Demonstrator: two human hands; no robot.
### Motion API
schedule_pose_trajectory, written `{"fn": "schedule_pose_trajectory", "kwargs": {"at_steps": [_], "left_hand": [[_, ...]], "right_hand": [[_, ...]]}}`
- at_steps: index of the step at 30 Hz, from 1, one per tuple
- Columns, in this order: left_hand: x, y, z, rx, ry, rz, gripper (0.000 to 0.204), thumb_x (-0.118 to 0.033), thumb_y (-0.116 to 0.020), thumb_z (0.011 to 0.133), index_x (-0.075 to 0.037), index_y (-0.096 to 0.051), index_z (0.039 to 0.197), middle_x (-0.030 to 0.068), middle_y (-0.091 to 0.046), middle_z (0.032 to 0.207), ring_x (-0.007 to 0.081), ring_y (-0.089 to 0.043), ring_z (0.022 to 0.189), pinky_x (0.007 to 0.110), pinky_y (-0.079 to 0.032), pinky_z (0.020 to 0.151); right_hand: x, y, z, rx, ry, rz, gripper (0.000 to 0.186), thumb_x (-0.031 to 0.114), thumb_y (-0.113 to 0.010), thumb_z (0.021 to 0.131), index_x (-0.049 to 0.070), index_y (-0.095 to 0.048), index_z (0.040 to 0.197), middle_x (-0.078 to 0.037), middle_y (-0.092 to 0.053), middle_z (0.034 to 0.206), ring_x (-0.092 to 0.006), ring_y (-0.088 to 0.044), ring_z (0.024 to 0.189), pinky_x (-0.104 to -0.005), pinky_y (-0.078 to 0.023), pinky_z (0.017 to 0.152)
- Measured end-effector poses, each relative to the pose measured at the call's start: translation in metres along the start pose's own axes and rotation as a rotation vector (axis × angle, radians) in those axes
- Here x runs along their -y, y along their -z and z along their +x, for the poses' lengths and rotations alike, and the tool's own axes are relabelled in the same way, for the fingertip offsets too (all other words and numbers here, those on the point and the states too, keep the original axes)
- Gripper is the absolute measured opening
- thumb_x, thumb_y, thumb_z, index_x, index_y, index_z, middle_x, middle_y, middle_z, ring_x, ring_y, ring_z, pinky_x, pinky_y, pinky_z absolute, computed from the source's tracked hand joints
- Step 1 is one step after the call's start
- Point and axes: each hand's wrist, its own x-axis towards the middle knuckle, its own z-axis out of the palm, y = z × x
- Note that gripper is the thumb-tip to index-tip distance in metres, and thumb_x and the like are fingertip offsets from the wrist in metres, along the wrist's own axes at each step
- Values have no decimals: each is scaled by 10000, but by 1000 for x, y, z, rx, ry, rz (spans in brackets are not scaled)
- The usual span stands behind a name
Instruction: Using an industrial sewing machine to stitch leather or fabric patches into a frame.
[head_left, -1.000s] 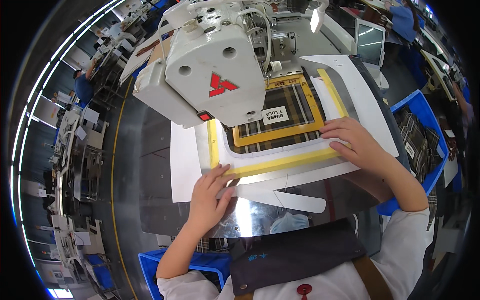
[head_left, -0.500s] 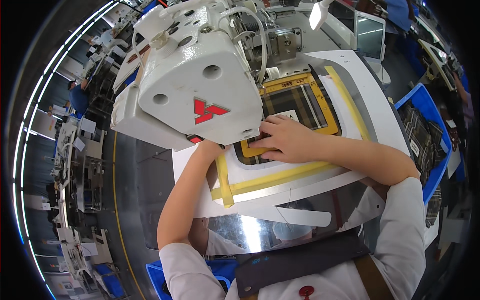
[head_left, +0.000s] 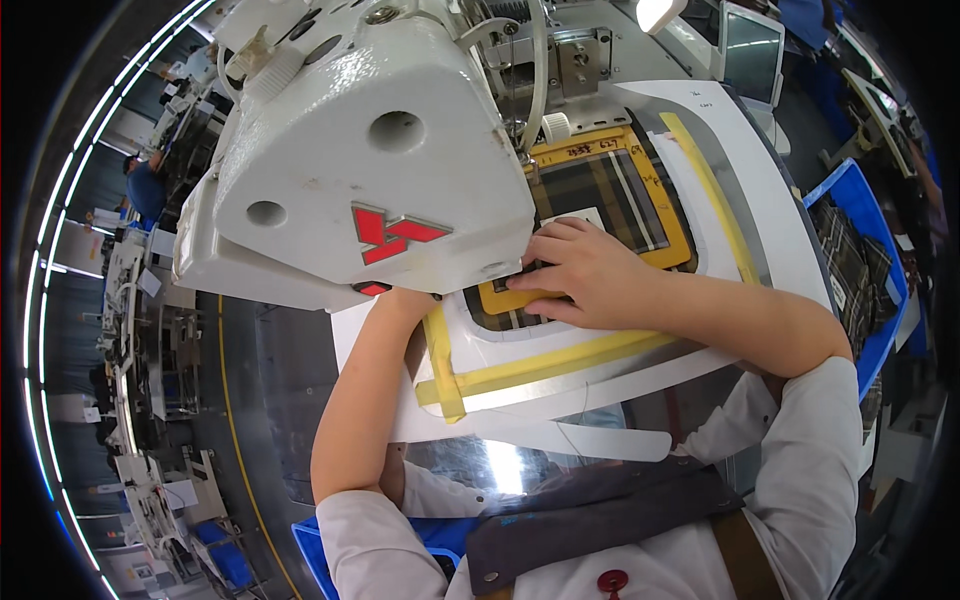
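A big white sewing machine head [head_left: 370,150] with a red emblem fills the upper left. Under it lies dark plaid fabric [head_left: 575,195] inside a yellow frame [head_left: 672,215] with handwritten marks. My right hand [head_left: 580,275] rests on the frame's near side, fingers apart and a little bent, tips at the frame's inner edge. A white label [head_left: 587,216] on the fabric shows just beyond it. My left hand [head_left: 405,303] reaches beneath the machine head; only its wrist end shows, the fingers are hidden. Yellow tape [head_left: 550,365] borders the white sheet under the frame.
A blue bin [head_left: 872,345] of plaid pieces stands at the right. Another blue bin [head_left: 310,550] sits low at the left. The machine's needle area [head_left: 525,150] is just beyond my right hand. A screen [head_left: 752,55] and lamp [head_left: 658,12] are at the back.
The view has shifted closer to the machine, so its head looks larger. Both hands keep about the same places on and beside the frame; my right fingers shift slightly.
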Motion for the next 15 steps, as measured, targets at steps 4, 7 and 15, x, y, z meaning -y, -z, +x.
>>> {"fn": "schedule_pose_trajectory", "kwargs": {"at_steps": [4,7,15], "left_hand": [[7,1,1,97,44,-7,189,-51,-564,857,-18,-631,1030,112,-625,1127,257,-567,1096,382,-412,985],[5,4,2,75,68,150,144,-57,-542,892,-21,-636,995,105,-618,1127,267,-506,1183,402,-352,1044],[-45,10,26,-113,421,-888,188,63,-530,831,-64,-624,933,79,-589,1245,307,-426,1277,412,-312,1079]], "right_hand": [[-2,-1,-1,0,-21,2,244,243,-699,780,122,-691,992,-46,-581,1007,-249,-536,992,-402,-394,950],[-5,-2,-1,13,-14,-10,259,248,-695,783,118,-681,1007,-40,-573,1026,-230,-535,991,-395,-391,947],[-3,-7,0,-23,57,-94,264,273,-659,804,129,-675,1025,-29,-572,1048,-208,-531,1005,-407,-380,962]]}}
